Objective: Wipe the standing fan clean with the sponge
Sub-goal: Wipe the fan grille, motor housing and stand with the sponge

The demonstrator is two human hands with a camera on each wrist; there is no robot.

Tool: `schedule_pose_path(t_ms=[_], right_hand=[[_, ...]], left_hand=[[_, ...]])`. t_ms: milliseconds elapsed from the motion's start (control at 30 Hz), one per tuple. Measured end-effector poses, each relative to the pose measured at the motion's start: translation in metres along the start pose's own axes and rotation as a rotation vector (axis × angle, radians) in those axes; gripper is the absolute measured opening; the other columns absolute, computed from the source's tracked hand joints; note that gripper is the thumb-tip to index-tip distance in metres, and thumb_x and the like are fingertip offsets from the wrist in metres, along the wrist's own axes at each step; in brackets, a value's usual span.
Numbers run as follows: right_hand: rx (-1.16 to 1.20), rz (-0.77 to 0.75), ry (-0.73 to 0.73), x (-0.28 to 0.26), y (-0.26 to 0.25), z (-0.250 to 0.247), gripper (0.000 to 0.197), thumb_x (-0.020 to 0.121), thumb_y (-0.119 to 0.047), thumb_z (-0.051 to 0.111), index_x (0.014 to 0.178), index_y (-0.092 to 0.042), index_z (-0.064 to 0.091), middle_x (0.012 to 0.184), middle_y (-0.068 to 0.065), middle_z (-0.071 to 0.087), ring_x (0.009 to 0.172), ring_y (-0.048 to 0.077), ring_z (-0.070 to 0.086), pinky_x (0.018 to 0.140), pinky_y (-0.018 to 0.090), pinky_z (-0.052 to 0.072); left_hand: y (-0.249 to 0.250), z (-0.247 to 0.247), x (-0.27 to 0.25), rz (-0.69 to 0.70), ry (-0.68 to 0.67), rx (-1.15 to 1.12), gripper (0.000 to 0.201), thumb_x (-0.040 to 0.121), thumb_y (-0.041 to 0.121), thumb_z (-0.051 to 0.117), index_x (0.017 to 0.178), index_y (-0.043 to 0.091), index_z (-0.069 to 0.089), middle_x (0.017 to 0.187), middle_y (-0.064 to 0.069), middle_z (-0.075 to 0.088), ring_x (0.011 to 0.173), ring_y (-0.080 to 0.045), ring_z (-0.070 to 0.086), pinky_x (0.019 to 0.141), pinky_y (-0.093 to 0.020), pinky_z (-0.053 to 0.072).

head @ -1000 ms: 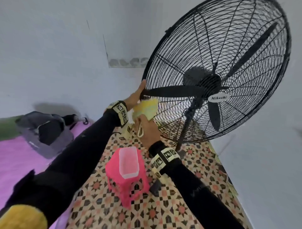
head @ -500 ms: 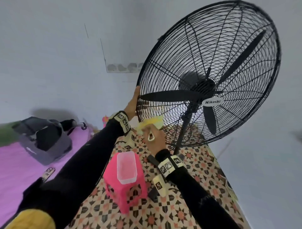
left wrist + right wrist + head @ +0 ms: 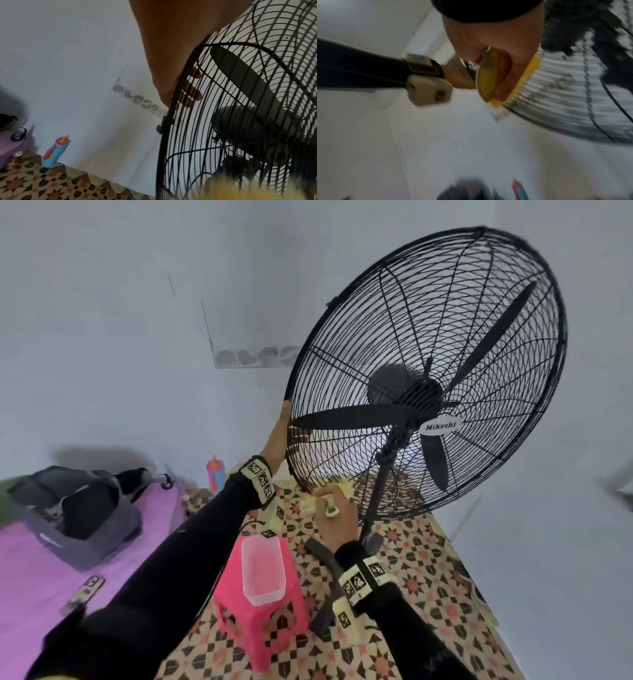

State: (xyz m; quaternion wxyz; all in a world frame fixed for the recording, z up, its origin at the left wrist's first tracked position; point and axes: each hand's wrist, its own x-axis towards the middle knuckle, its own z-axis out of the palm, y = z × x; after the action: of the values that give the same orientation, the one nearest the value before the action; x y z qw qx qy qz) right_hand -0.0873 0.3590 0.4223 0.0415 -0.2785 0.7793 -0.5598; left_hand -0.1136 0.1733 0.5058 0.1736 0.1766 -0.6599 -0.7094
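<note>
A black standing fan [image 3: 428, 364] with a wide wire cage fills the right of the head view. My left hand [image 3: 279, 433] grips the cage's left rim; the left wrist view shows its fingers [image 3: 192, 86] wrapped behind the grille [image 3: 240, 121]. My right hand [image 3: 334, 515] holds a yellow sponge [image 3: 342, 487] by its handle and presses it against the cage's lower left rim. In the blurred right wrist view, the fingers curl round the sponge handle [image 3: 487, 79] and the yellow pad [image 3: 528, 74] meets the wires.
A pink stool [image 3: 263, 631] carrying a clear plastic tub [image 3: 263, 570] stands on the patterned mat just below my arms. The fan's pole and base legs [image 3: 325, 573] are by my right wrist. A grey bag [image 3: 75, 515] lies on purple bedding; a blue-pink bottle [image 3: 215, 474] stands by the wall.
My right hand has slid the sponge down the cage's left side to its lower rim. My left hand has stayed on the rim.
</note>
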Motion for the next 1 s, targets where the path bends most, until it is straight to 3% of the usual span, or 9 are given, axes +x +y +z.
schedule_pose_path(t_ms=[133, 200, 267, 333, 467, 667, 800, 900, 1000], right_hand=[[0.142, -0.12, 0.119, 0.033, -0.046, -0.014, 0.019, 0.096, -0.013, 0.049, 0.108, -0.027, 0.051, 0.086, 0.013, 0.069, 0.069, 0.032, 0.069, 0.054, 0.048, 0.059], [0.16, 0.017, 0.146, 0.046, -0.043, -0.013, 0.01, 0.099, -0.013, 0.051, 0.101, -0.023, 0.051, 0.091, 0.01, 0.069, 0.073, 0.031, 0.071, 0.058, 0.048, 0.062], [0.073, 0.183, 0.078, 0.042, -0.027, -0.013, 0.004, 0.102, -0.016, 0.052, 0.103, -0.019, 0.051, 0.101, 0.011, 0.072, 0.074, 0.023, 0.073, 0.058, 0.034, 0.062], [0.033, 0.198, 0.05, 0.034, -0.019, -0.017, 0.005, 0.102, -0.014, 0.053, 0.105, -0.016, 0.05, 0.099, 0.01, 0.071, 0.072, 0.021, 0.072, 0.053, 0.025, 0.058], [0.136, -0.056, 0.102, 0.048, -0.052, -0.026, 0.01, 0.099, -0.01, 0.052, 0.104, -0.016, 0.046, 0.091, 0.001, 0.066, 0.075, 0.03, 0.072, 0.057, 0.046, 0.062], [-0.003, 0.047, 0.045, 0.036, -0.03, -0.011, 0.008, 0.1, -0.008, 0.049, 0.1, -0.014, 0.044, 0.082, 0.011, 0.063, 0.058, 0.023, 0.062, 0.047, 0.024, 0.048], [0.043, 0.007, 0.08, 0.037, -0.044, -0.023, 0.011, 0.098, -0.008, 0.05, 0.102, -0.016, 0.043, 0.081, 0.005, 0.061, 0.069, 0.03, 0.068, 0.054, 0.041, 0.058], [0.08, -0.108, 0.135, 0.048, -0.063, -0.022, 0.014, 0.098, -0.005, 0.049, 0.102, -0.016, 0.043, 0.074, 0.002, 0.057, 0.055, 0.012, 0.056, 0.047, 0.03, 0.047], [0.001, 0.016, 0.056, 0.043, -0.041, -0.012, 0.011, 0.1, -0.008, 0.05, 0.102, -0.016, 0.043, 0.083, 0.012, 0.065, 0.06, 0.017, 0.064, 0.047, 0.023, 0.049]], left_hand=[[0.001, 0.005, -0.003, 0.012, 0.034, -0.042, 0.092, 0.086, 0.089, 0.032, 0.141, 0.022, 0.062, 0.128, -0.003, 0.073, 0.118, -0.021, 0.069, 0.114, -0.05, 0.045], [0.0, 0.006, -0.004, 0.015, 0.046, -0.035, 0.091, 0.086, 0.09, 0.032, 0.14, 0.023, 0.062, 0.127, -0.003, 0.073, 0.117, -0.022, 0.07, 0.11, -0.047, 0.049], [0.002, 0.006, -0.006, 0.039, 0.05, -0.053, 0.084, 0.089, 0.087, 0.03, 0.134, 0.025, 0.065, 0.12, -0.002, 0.076, 0.111, -0.021, 0.073, 0.099, -0.04, 0.053], [0.003, 0.007, -0.006, 0.041, 0.064, -0.075, 0.08, 0.088, 0.084, 0.031, 0.131, 0.026, 0.066, 0.116, 0.0, 0.077, 0.107, -0.019, 0.074, 0.094, -0.036, 0.054], [0.002, 0.01, -0.004, 0.07, 0.048, -0.069, 0.087, 0.09, 0.087, 0.032, 0.138, 0.021, 0.063, 0.125, -0.002, 0.074, 0.114, -0.02, 0.071, 0.108, -0.044, 0.05], [-0.003, 0.003, 0.0, 0.035, 0.064, -0.076, 0.096, 0.081, 0.095, 0.035, 0.143, 0.026, 0.06, 0.133, -0.001, 0.07, 0.121, -0.019, 0.067, 0.115, -0.049, 0.044], [-0.003, 0.008, 0.0, 0.036, 0.056, -0.064, 0.096, 0.082, 0.096, 0.033, 0.144, 0.027, 0.059, 0.135, -0.001, 0.069, 0.123, -0.019, 0.066, 0.116, -0.051, 0.042], [-0.019, 0.004, 0.015, -0.006, 0.046, -0.06, 0.103, 0.078, 0.1, 0.034, 0.147, 0.027, 0.056, 0.141, -0.004, 0.065, 0.13, -0.023, 0.062, 0.117, -0.052, 0.04], [-0.022, -0.003, 0.019, -0.03, 0.052, -0.064, 0.105, 0.074, 0.102, 0.036, 0.149, 0.03, 0.054, 0.141, -0.003, 0.065, 0.129, -0.022, 0.062, 0.118, -0.053, 0.039]])
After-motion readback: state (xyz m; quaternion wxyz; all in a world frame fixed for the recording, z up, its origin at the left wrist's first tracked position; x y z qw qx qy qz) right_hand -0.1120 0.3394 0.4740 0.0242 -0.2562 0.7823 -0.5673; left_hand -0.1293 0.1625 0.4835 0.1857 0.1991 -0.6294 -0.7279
